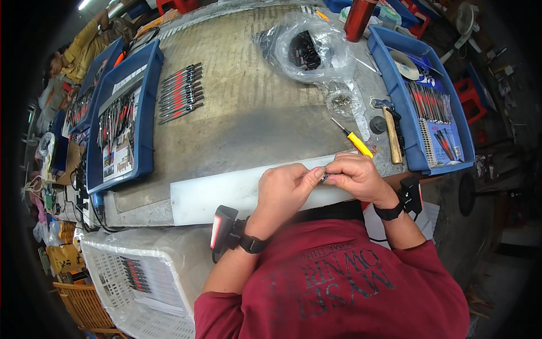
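small dark part [323, 177] is pinched in the fingertips of our left hand [287, 189] and right hand [357, 174], over the white board [214, 195], probably to steady it.

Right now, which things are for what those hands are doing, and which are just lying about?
Probably in the job:
small metallic piece, pinched between left hand and right hand
white board beneath
red-and-black rods, perhaps

Probably just lying about:
hammer
yellow-handled screwdriver
red tumbler

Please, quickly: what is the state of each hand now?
Left hand: closed, holding a small dark part.
Right hand: closed, holding the same small dark part.
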`<state>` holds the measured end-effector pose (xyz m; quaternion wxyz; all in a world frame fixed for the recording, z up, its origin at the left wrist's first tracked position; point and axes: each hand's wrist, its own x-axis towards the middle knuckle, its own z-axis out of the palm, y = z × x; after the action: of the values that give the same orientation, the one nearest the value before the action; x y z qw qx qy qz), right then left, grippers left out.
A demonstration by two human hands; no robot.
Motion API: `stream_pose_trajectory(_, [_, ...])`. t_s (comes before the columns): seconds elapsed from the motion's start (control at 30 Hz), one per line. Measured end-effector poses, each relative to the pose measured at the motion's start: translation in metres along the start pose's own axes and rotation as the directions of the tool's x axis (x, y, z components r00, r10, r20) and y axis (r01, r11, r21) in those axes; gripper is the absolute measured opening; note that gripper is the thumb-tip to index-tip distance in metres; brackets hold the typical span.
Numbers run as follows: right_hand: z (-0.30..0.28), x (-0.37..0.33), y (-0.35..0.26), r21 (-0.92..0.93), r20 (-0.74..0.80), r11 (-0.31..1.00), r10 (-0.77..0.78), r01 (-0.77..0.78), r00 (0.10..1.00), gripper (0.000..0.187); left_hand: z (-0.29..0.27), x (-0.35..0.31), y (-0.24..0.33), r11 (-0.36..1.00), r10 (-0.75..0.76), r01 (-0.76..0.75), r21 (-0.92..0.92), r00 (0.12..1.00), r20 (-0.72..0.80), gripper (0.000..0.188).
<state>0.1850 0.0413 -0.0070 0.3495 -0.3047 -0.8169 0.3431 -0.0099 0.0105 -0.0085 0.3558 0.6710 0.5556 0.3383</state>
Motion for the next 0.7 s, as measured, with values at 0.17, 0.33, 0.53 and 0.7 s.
stream_pose_trajectory(0.17, [0.011,-0.005,-0.003,-0.055,-0.097,0.998,-0.001,-0.004,0.995,0.012,0.001,0.001,-0.003,0.994,0.090,-0.087,0.064,0.995,-0.052,0.046])
stream_pose_trajectory(0.33, [0.011,-0.006,-0.003,-0.052,-0.089,0.998,0.023,-0.027,0.996,0.012,0.005,-0.001,-0.005,0.999,0.021,-0.020,0.045,0.999,-0.030,0.046])
stream_pose_trajectory(0.53, [0.000,-0.001,-0.001,-0.029,-0.031,0.999,0.044,-0.045,0.999,0.014,0.005,0.003,-0.003,1.000,0.001,-0.001,-0.011,0.999,-0.040,0.045])
stream_pose_trajectory(0.7, [0.003,-0.001,0.001,0.004,-0.041,0.999,0.043,-0.042,0.998,0.015,0.002,0.003,-0.001,1.000,0.004,-0.004,-0.022,1.000,-0.030,0.044])
